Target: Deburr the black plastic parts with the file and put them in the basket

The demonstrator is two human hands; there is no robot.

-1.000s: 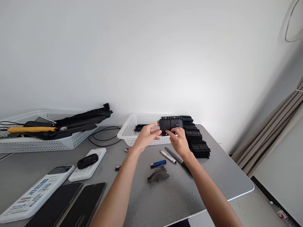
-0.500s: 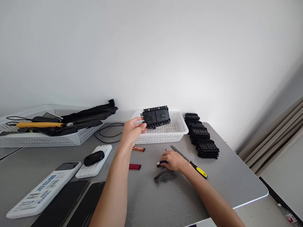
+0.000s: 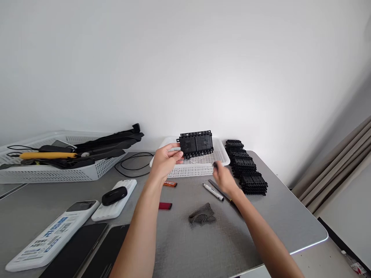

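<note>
Along the left side of the grey table (image 3: 174, 243) sits a white perforated bin (image 3: 75, 175), loaded with black straps or sleeves and a yellow handle (image 3: 48, 155). In front of it lie a white power bank with blue lettering (image 3: 52, 235), dark flat devices (image 3: 75, 251) and a smaller white slab (image 3: 129, 190) with a black case (image 3: 114, 195) on top. A black cable (image 3: 124, 168) loops toward the middle.

Next comes the left hand (image 3: 165, 160), its thumb and fingers pinching the near-left edge of a black ribbed panel (image 3: 196, 144). That panel is held up at the white basket (image 3: 191, 170), face toward the person and slightly tilted. With one edge alone supported, a push on the far end could twist it out of the pinch, and its thin lugs might snap if pressed hard.

Below lie an orange item (image 3: 170, 184), a red one (image 3: 165, 206), a crumpled grey cloth (image 3: 203, 214) and a white marker (image 3: 213, 192) beside a long grey blade (image 3: 220, 190). Over these, the right hand (image 3: 225, 177) is blurred, fingers curled round a small dark object (image 3: 215, 165) too smeared to identify; a hasty swing could knock the panel or let the object slip.

Farther right, stacks of similar panels (image 3: 253, 183) stand close to that wrist, so a sideways bump could topple the nearest pile
</note>
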